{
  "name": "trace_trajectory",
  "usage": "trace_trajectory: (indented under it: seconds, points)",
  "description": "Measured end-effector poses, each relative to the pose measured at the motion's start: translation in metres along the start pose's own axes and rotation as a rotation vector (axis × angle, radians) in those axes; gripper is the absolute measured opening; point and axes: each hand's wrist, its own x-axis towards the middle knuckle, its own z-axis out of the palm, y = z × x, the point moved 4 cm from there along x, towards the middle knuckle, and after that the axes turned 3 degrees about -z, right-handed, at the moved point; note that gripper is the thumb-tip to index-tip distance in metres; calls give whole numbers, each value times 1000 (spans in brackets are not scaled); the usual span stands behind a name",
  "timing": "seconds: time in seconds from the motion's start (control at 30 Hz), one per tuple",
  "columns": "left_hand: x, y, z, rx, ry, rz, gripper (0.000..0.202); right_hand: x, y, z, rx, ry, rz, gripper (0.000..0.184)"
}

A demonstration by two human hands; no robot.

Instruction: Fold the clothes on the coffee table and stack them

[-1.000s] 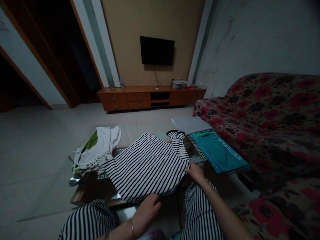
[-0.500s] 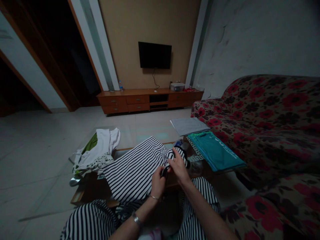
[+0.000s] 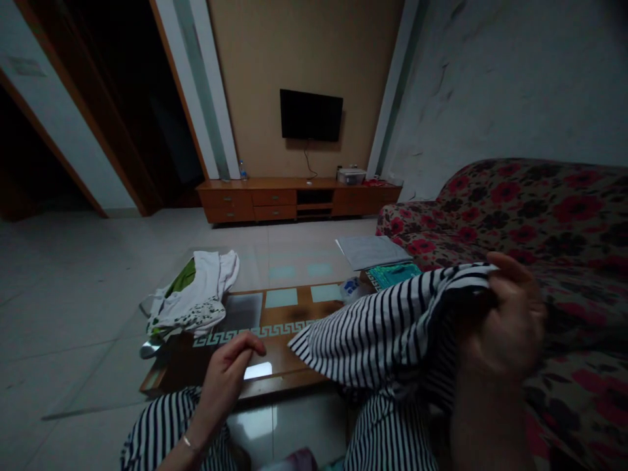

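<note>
A black-and-white striped garment (image 3: 377, 330) hangs from my raised right hand (image 3: 510, 320), whose fingers are closed on its bunched edge. The cloth stretches leftward and down, over the right part of the glass-topped coffee table (image 3: 282, 340) and my right knee. Whether it is a top or trousers I cannot tell. My left hand (image 3: 233, 366) hovers above the table's near edge, apart from the garment, fingers loosely bent and holding nothing.
White and green clothes (image 3: 206, 288) lie at the table's left end. On its right are a grey folded cloth (image 3: 373, 252), a teal item (image 3: 392, 273) partly hidden by the garment, and a clear plastic bag (image 3: 353, 289). A flowered sofa (image 3: 520, 216) stands at right.
My right hand has lifted the striped garment off the table and carried it right, towards me. My left hand has let go of it and moved left. The garment now covers much of the teal item.
</note>
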Motion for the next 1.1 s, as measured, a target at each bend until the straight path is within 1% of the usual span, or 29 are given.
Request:
trace_trajectory:
  seconds: [0.03, 0.07, 0.13, 0.2, 0.23, 0.27, 0.3, 0.33, 0.37, 0.4, 0.43, 0.47, 0.5, 0.53, 0.6, 0.67, 0.7, 0.73, 0.77, 0.8, 0.83, 0.87, 0.9, 0.93, 1.0, 1.03, 1.07, 1.1]
  points:
    - [-4, 6, 11, -44, -61, -3, 19, -1, -6, 5, 3, -25, -9, 20]
    - [-9, 10, 28, -90, -142, -13, 21, -5, -9, 12, 6, -57, -14, 19]
    - [-23, 15, 72, -158, -343, -20, 30, -14, -10, 27, -12, -135, -32, 18]
    - [-40, 15, 117, -148, -526, 35, 49, -24, -11, 39, -52, -196, -89, 20]
    - [-48, 15, 136, -118, -579, 81, 62, -27, -12, 44, -73, -205, -131, 21]
    - [-55, 14, 153, -81, -591, 125, 74, -30, -15, 47, -93, -204, -175, 22]
    - [-58, 13, 165, -47, -557, 158, 82, -33, -18, 49, -114, -197, -215, 23]
    - [-58, 12, 173, -26, -481, 175, 85, -35, -22, 51, -137, -187, -251, 23]
    - [-55, 12, 177, -22, -377, 178, 82, -36, -26, 52, -163, -175, -284, 24]
    - [-51, 12, 178, -37, -274, 172, 73, -38, -30, 53, -188, -161, -314, 24]
    - [-45, 14, 176, -69, -200, 158, 60, -39, -35, 52, -210, -143, -340, 24]
    - [-39, 17, 172, -120, -161, 137, 46, -39, -39, 51, -233, -116, -371, 23]
    - [-32, 21, 166, -182, -152, 110, 34, -39, -44, 48, -261, -82, -406, 22]
    - [-25, 25, 157, -249, -152, 80, 27, -38, -48, 43, -294, -43, -443, 22]
    - [-12, 35, 133, -369, -128, 27, 28, -32, -55, 31, -362, 58, -528, 22]
    - [0, 44, 105, -438, -79, -8, 29, -17, -55, 18, -405, 121, -611, 24]
    - [5, 48, 92, -454, -81, -24, 29, -5, -50, 14, -409, 123, -639, 25]
    - [11, 50, 82, -461, -109, -39, 28, 8, -43, 13, -408, 105, -653, 25]
    - [17, 52, 75, -464, -153, -48, 28, 23, -33, 15, -407, 66, -655, 25]
    - [23, 52, 70, -465, -200, -48, 27, 39, -19, 22, -407, 20, -641, 24]
    - [31, 51, 67, -463, -240, -41, 27, 55, -3, 33, -410, -25, -618, 23]
    - [39, 48, 65, -462, -268, -32, 28, 70, 15, 50, -413, -72, -587, 22]
    - [49, 43, 64, -466, -282, -26, 28, 83, 36, 71, -414, -126, -548, 21]
    - [60, 35, 63, -479, -281, -32, 29, 93, 59, 98, -409, -189, -502, 21]
    - [84, 13, 58, -520, -248, -70, 32, 102, 109, 164, -370, -370, -399, 22]
    - [97, -2, 53, -534, -211, -93, 34, 98, 135, 200, -337, -470, -351, 24]
    - [109, -19, 46, -534, -159, -113, 36, 88, 162, 236, -312, -597, -299, 27]
    - [120, -39, 38, -515, -103, -133, 38, 72, 190, 270, -301, -757, -238, 35]
